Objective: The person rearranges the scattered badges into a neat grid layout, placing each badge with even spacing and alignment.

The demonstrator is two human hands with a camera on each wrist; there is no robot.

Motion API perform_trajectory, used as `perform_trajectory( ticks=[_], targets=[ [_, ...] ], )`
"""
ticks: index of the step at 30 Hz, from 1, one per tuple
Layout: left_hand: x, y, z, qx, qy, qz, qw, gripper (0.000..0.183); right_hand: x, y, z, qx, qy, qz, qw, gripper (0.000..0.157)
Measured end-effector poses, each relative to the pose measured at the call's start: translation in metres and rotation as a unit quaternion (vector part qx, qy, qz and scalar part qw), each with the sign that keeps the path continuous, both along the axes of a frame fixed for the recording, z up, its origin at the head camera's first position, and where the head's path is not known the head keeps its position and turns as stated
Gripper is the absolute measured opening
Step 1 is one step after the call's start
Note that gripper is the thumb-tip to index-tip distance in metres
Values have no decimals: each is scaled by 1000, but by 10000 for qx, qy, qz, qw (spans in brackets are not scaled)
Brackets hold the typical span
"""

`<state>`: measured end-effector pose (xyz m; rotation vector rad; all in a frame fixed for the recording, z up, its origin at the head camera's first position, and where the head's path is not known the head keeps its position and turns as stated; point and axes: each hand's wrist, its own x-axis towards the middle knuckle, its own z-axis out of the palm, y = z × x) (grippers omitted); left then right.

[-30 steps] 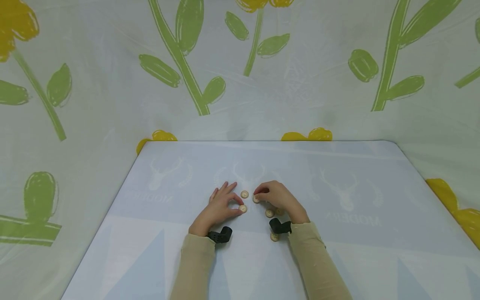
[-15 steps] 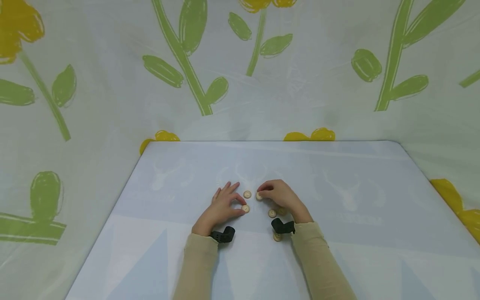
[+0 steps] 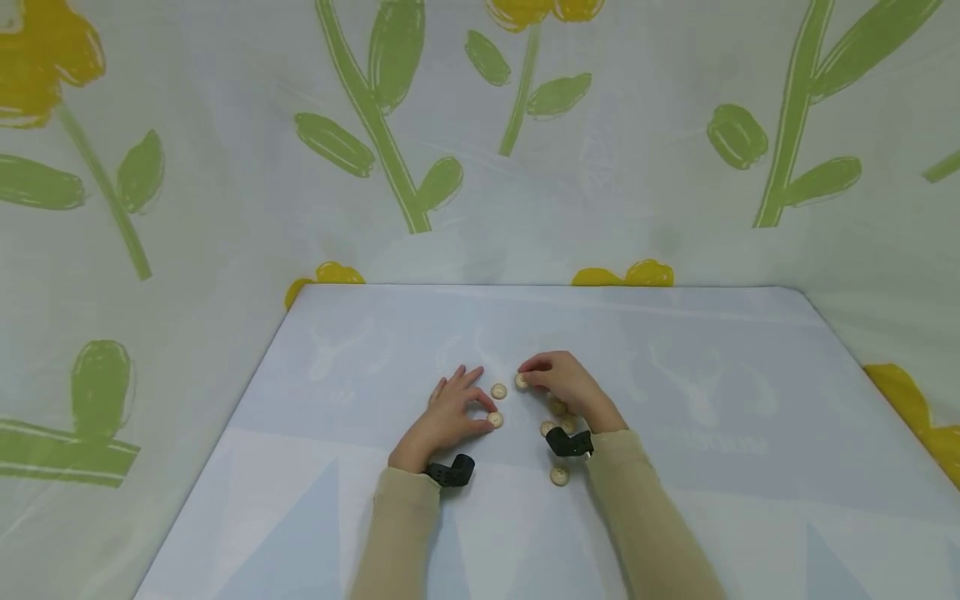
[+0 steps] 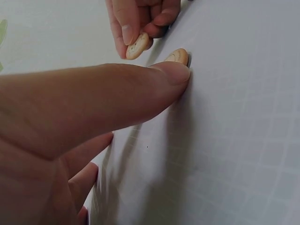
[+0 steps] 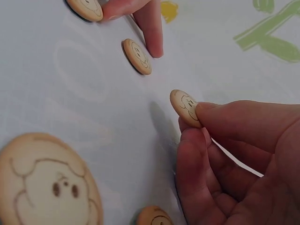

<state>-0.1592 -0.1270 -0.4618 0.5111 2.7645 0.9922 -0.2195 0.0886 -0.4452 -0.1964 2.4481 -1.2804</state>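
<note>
Small round cookies with browned edges and drawn faces are spread between the two hands. My left hand (image 3: 450,412) pinches one cookie (image 3: 496,420) at its edge between thumb and index finger, low at the tabletop, the other fingers spread out. In the left wrist view the thumb covers much of that cookie (image 4: 178,55). My right hand (image 3: 572,390) holds another cookie (image 5: 183,107) between thumb and fingertips, tilted and raised off the table, with its shadow apart below. Between the hands a loose cookie (image 3: 498,391) lies flat, face up.
Under the right wrist several more cookies lie, one large in the right wrist view (image 5: 51,183) and one nearer the person (image 3: 559,475). The pale table (image 3: 300,467) reaches back to a wall sheet (image 3: 525,208) printed with flowers. Each wrist wears a black camera mount.
My right hand has lifted its cookie and moved it slightly away from me, uncovering another cookie beneath the hand. The left hand keeps its pinch. The whole head view has shifted a little.
</note>
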Motion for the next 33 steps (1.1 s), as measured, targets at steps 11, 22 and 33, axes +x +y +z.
perform_trajectory(
  ticks=[11, 22, 33],
  targets=[
    [0, 1, 1, -90, -35, 26, 9999, 12, -13, -11, 1, 305, 104, 69, 9995, 13],
    [0, 1, -1, -88, -98, -34, 9999, 12, -22, -30, -1, 626, 68, -383, 9973, 12],
    [0, -2, 1, 5, -30, -94, 10000, 11, -29, -42, -2, 875, 730, -195, 9933, 10]
  ],
)
